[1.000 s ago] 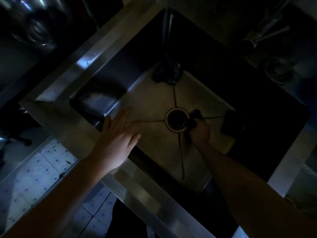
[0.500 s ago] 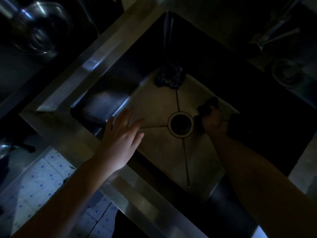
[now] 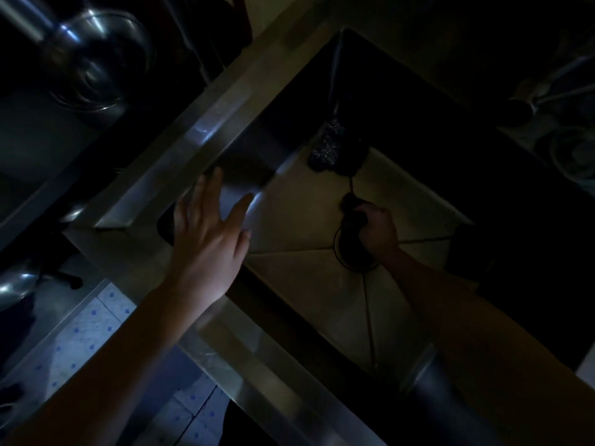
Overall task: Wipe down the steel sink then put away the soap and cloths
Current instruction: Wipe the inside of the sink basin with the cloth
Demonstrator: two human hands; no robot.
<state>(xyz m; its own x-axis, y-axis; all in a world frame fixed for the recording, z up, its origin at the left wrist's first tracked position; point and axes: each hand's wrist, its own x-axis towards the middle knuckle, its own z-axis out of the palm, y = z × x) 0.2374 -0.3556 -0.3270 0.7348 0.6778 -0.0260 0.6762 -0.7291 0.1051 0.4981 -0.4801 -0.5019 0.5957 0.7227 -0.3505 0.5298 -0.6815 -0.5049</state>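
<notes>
We count two hands, one steel sink (image 3: 206, 130), one drain (image 3: 351, 252). Our left hand (image 3: 206, 239) is spread flat, fingers wide, over the sink's near-left corner, holding nothing. Our right hand (image 3: 376, 230) is fisted around one dark scrubbing wad (image 3: 351, 210) on the basin floor at the drain's edge. One glittery dark scourer (image 3: 328, 146) lies by the far wall. One steel bowl (image 3: 93, 59) sits on the counter, upper left.
</notes>
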